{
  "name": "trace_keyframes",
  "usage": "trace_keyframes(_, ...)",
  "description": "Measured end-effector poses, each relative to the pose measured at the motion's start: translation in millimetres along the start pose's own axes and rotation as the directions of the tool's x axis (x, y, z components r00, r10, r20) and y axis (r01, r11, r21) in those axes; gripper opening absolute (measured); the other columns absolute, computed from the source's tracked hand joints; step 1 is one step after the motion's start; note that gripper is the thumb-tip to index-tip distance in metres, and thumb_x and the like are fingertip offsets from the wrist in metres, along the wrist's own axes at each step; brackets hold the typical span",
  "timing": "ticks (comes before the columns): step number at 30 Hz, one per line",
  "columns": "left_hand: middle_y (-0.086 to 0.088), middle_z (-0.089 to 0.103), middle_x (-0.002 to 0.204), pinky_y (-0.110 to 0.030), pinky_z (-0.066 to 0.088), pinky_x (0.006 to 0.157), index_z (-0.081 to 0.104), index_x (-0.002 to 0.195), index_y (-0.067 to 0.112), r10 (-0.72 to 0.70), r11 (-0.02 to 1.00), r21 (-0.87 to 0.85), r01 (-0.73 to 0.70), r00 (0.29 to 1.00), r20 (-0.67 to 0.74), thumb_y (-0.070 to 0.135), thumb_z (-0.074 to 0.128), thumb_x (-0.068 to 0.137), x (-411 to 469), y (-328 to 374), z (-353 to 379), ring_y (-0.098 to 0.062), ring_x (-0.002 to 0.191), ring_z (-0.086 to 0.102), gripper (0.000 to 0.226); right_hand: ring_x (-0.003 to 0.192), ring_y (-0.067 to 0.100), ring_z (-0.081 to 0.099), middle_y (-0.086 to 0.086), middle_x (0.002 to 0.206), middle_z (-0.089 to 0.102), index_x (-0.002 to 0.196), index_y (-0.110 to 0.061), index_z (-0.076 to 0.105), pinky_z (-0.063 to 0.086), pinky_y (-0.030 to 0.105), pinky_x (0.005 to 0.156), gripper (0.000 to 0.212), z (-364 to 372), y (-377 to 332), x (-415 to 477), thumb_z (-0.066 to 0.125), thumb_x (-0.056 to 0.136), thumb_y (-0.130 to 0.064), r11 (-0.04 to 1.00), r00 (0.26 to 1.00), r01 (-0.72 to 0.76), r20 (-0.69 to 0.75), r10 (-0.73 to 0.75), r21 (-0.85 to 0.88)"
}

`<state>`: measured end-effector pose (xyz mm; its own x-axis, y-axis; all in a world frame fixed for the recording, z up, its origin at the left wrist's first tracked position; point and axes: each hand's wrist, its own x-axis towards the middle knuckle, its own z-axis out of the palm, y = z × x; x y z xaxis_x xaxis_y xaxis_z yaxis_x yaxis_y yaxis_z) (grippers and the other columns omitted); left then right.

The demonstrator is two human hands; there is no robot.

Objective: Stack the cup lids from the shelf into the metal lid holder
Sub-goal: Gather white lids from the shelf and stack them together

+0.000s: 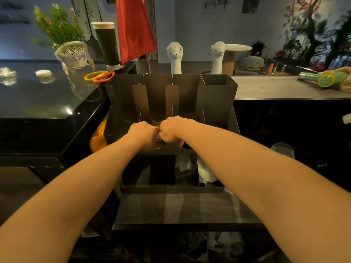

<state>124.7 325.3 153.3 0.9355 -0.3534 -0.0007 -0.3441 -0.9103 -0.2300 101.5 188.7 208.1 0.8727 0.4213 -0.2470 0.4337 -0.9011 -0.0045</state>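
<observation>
Left hand [141, 134] and right hand [171, 130]: both curled tight, knuckles touching, gripping a pale clear piece [158, 138] between them. It's mostly hidden, so I can't confirm it's cup lids. The hands sit at the front base of the metal lid holder [214, 103], at its middle slots. Upright divider strips stand close on either side and the top is open. The holder stands between the black counter [47, 103] and the grey counter [275, 88]. The divided tray [171, 189] is just below the wrists.
</observation>
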Motion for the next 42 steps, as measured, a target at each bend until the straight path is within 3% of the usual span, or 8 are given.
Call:
trace_keyframes(3, 0.007, 0.068, 0.093, -0.030, 0.055, 0.075, 0.064, 0.113, 0.028, 0.018, 0.999, 0.035, -0.019, 0.999, 0.027, 0.062, 0.054, 0.091, 1, 0, 0, -0.013, 0.081, 0.061, 0.042, 0.060, 0.013, 0.052, 0.000, 0.078, 0.048, 0.102, -0.015, 0.050, 0.039, 0.023, 0.050, 0.012, 1, -2, 2, 0.047, 0.103, -0.027, 0.999, 0.998, -0.012, 0.068, 0.015, -0.040)
trace_keyframes(7, 0.007, 0.063, 0.082, -0.032, 0.056, 0.077, 0.067, 0.103, 0.023, 0.006, 1.000, -0.021, -0.004, 0.992, 0.127, 0.059, 0.053, 0.093, 3, -3, -4, -0.014, 0.076, 0.060, 0.040, 0.058, 0.014, 0.049, -0.001, 0.074, 0.046, 0.097, -0.016, 0.049, 0.045, 0.030, 0.067, 0.011, 8, -5, 7, 0.048, 0.102, -0.026, 0.991, 0.999, -0.009, 0.045, 0.015, -0.133)
trace_keyframes(14, 0.002, 0.065, 0.087, -0.033, 0.055, 0.083, 0.068, 0.103, 0.019, 0.007, 1.000, -0.029, -0.004, 0.994, 0.112, 0.051, 0.056, 0.095, 2, -1, -6, -0.015, 0.078, 0.059, 0.035, 0.063, 0.014, 0.048, -0.002, 0.075, 0.046, 0.098, -0.018, 0.051, 0.045, 0.033, 0.074, 0.010, 17, -3, 13, 0.053, 0.100, -0.027, 0.985, 1.000, -0.007, 0.012, 0.009, -0.170)
trace_keyframes(20, 0.003, 0.068, 0.103, -0.048, 0.033, 0.109, 0.069, 0.110, 0.023, -0.024, 0.998, -0.058, 0.017, 0.992, -0.125, 0.043, 0.062, 0.092, -10, 2, -7, -0.018, 0.101, 0.061, 0.028, 0.061, 0.012, 0.048, -0.002, 0.075, 0.048, 0.100, -0.016, 0.054, 0.043, 0.031, 0.066, 0.010, 16, 4, 4, 0.055, 0.099, -0.025, 0.992, 0.995, 0.017, -0.091, -0.029, -0.123)
trace_keyframes(24, 0.003, 0.069, 0.085, -0.034, 0.048, 0.089, 0.075, 0.097, 0.020, 0.030, 0.995, -0.077, -0.066, 0.918, -0.394, 0.037, 0.062, 0.092, -27, -6, -10, -0.014, 0.080, 0.063, 0.021, 0.071, 0.017, 0.053, 0.005, 0.103, 0.055, 0.117, -0.013, 0.060, 0.045, 0.031, 0.063, 0.026, 21, 9, -9, 0.063, 0.093, -0.024, 0.997, 0.974, 0.028, -0.222, -0.043, -0.073)
trace_keyframes(29, 0.002, 0.067, 0.074, -0.029, 0.051, 0.072, 0.076, 0.085, 0.016, 0.033, 0.984, -0.130, -0.118, 0.850, -0.525, 0.035, 0.063, 0.091, -54, 1, -16, -0.013, 0.070, 0.060, 0.023, 0.086, 0.020, 0.058, 0.004, 0.127, 0.047, 0.122, -0.018, 0.056, 0.052, 0.030, 0.072, 0.033, 34, 18, -39, 0.067, 0.091, -0.024, 0.997, 0.906, 0.069, -0.417, -0.076, -0.032)
trace_keyframes(33, 0.001, 0.070, 0.086, -0.030, 0.056, 0.067, 0.074, 0.096, 0.017, 0.022, 0.961, -0.225, -0.159, 0.859, -0.512, 0.038, 0.063, 0.092, -71, 24, -19, -0.015, 0.080, 0.064, 0.025, 0.092, 0.019, 0.057, 0.004, 0.121, 0.048, 0.122, -0.018, 0.054, 0.051, 0.031, 0.073, 0.033, 47, 22, -68, 0.066, 0.091, -0.022, 0.999, 0.866, 0.042, -0.500, -0.029, 0.015)
trace_keyframes(42, 0.004, 0.065, 0.077, -0.033, 0.058, 0.068, 0.069, 0.091, 0.021, 0.166, 0.906, -0.340, -0.254, 0.949, -0.266, 0.040, 0.062, 0.092, -76, 116, -17, -0.011, 0.069, 0.061, 0.020, 0.091, 0.026, 0.058, -0.001, 0.099, 0.050, 0.114, -0.022, 0.048, 0.036, 0.035, 0.068, 0.028, 107, 61, -135, 0.064, 0.092, -0.025, 0.975, 0.900, -0.135, -0.391, 0.194, 0.174)
